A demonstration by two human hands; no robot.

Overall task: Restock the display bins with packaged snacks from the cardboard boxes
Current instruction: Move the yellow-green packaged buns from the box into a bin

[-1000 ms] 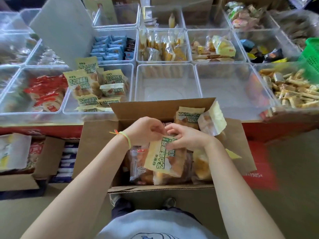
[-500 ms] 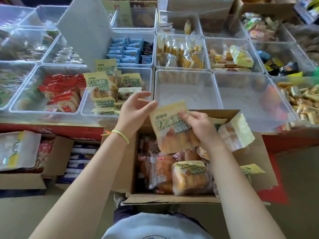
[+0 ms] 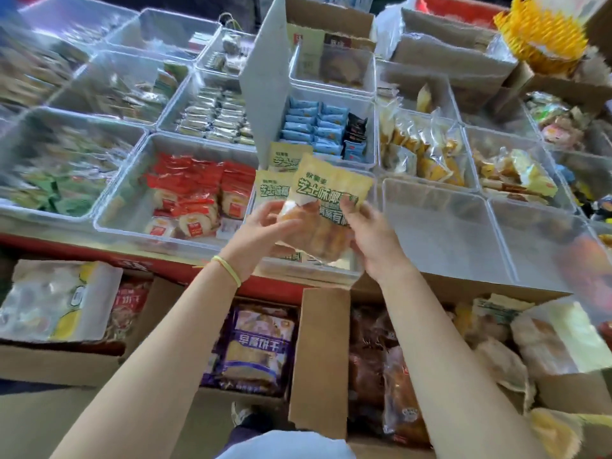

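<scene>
Both hands on one yellow snack pack (image 3: 326,207), held upright over a clear bin (image 3: 344,276) w/ more of the same packs just behind it. Left hand (image 3: 265,226) grips pack's lower left edge, fingers curled round it; right hand (image 3: 371,233) pinches right side, thumb across the front print. Cardboard box (image 3: 319,359) w/ bread packs sits below the wrists, nearer the person.

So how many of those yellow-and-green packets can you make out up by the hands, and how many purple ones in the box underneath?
Yellow-and-green: 3. One held packet gripped by the left hand and right hand, and two standing packets in the bin behind it.
Purple packet: 1, in the cardboard box.
Total: 4. Any packets under the hands are too hidden to count.
</scene>
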